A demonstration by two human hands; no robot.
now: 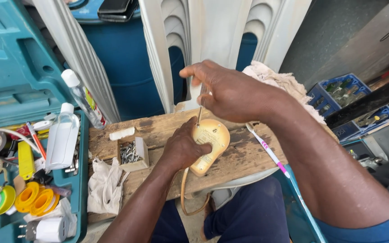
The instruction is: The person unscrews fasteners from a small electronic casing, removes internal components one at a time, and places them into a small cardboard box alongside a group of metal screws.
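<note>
Cream plastic plug housing (209, 146) lies on a weathered wooden plank (158, 130), its tan cord (184, 193) hanging off the near edge. Left hand (181, 148) clamps the housing flat. Right hand (230, 92) pinches a thin screwdriver (200, 110) upright, tip on the housing. Small box of screws (130, 153) just left.

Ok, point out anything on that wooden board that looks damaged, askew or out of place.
The wooden board is rough and dark-stained. A pink and white toothbrush lies askew by the right forearm, odd among tools. A crumpled rag droops over the front edge. The beige device under both hands looks intact.
</note>
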